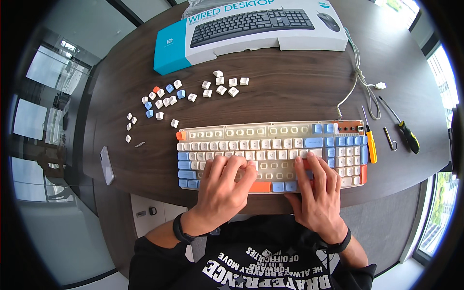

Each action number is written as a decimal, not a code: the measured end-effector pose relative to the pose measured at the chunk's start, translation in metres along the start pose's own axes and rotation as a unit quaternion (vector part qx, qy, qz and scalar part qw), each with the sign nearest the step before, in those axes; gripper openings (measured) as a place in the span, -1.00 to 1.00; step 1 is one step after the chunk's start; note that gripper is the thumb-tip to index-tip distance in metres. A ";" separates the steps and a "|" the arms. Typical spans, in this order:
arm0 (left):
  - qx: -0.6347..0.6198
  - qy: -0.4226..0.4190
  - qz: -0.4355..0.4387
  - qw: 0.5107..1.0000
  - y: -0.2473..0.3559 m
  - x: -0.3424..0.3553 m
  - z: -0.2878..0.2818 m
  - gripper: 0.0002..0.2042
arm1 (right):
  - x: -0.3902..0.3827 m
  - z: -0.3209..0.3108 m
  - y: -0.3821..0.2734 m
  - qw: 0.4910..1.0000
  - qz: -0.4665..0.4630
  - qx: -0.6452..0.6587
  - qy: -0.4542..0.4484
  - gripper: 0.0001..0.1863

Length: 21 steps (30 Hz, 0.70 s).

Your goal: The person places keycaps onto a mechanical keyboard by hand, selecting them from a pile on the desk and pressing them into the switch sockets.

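A cream, light-blue and orange keyboard (271, 154) lies along the table's near edge, with exposed key sockets in its middle rows. My left hand (223, 188) rests on its left half, fingers bent and apart over the keys; the index fingertip touches a white keycap (253, 165), and the thumb is mostly hidden. My right hand (316, 198) lies open on the right half, fingertips on keys near the large blue key. Loose white, blue and orange keycaps (207, 93) are scattered behind the keyboard.
On the dark table (290, 77) are a keyboard box (169, 48) at the back, a coiled cable (358, 72), a yellow-handled screwdriver (371, 147), a black-and-green screwdriver (410, 137), a small metal tool (389, 137) and a phone (106, 164) at the left.
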State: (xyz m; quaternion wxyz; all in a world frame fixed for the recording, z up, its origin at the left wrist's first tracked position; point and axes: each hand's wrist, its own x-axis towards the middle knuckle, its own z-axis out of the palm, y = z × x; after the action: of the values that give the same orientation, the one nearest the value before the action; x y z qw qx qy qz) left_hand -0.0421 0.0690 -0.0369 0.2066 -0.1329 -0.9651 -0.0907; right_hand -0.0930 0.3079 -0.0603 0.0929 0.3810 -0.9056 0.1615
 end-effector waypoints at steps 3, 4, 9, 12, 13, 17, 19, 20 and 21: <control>0.019 0.007 0.000 1.000 0.004 -0.005 0.002 -0.68 | 0.001 0.001 0.001 1.000 0.002 0.002 -0.001 -0.19; 0.018 0.004 0.000 1.000 0.006 -0.007 0.000 -0.68 | 0.001 0.001 0.001 1.000 0.000 0.005 -0.003 -0.19; 0.056 -0.015 -0.017 0.998 0.014 -0.014 -0.004 -0.59 | 0.001 0.000 0.000 1.000 0.001 0.003 -0.003 -0.17; 0.043 -0.019 -0.020 0.999 0.013 -0.013 -0.005 -0.61 | 0.001 0.001 0.001 1.000 0.002 0.004 -0.003 -0.16; 0.043 -0.020 -0.020 0.999 0.014 -0.014 -0.006 -0.61 | 0.000 0.001 0.001 1.000 0.002 0.004 0.000 -0.15; 0.088 -0.056 0.011 0.994 0.018 -0.010 -0.010 -0.64 | 0.001 0.001 0.000 1.000 0.001 0.004 0.002 -0.14; 0.110 -0.069 0.033 0.991 0.020 -0.005 -0.013 -0.67 | 0.001 0.001 0.000 1.000 0.001 0.004 0.002 -0.14; 0.109 -0.068 0.033 0.991 0.019 -0.002 -0.015 -0.67 | 0.000 0.001 0.001 1.000 0.002 0.003 0.003 -0.14; 0.093 -0.081 0.031 0.992 0.017 -0.001 -0.017 -0.69 | 0.000 0.001 0.001 1.000 0.002 0.003 0.003 -0.14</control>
State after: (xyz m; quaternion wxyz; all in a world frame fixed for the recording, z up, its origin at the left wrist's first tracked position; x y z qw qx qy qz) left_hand -0.0296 0.0813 -0.0199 0.1416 -0.1501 -0.9783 0.0174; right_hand -0.0937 0.3082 -0.0612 0.0943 0.3788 -0.9057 0.1652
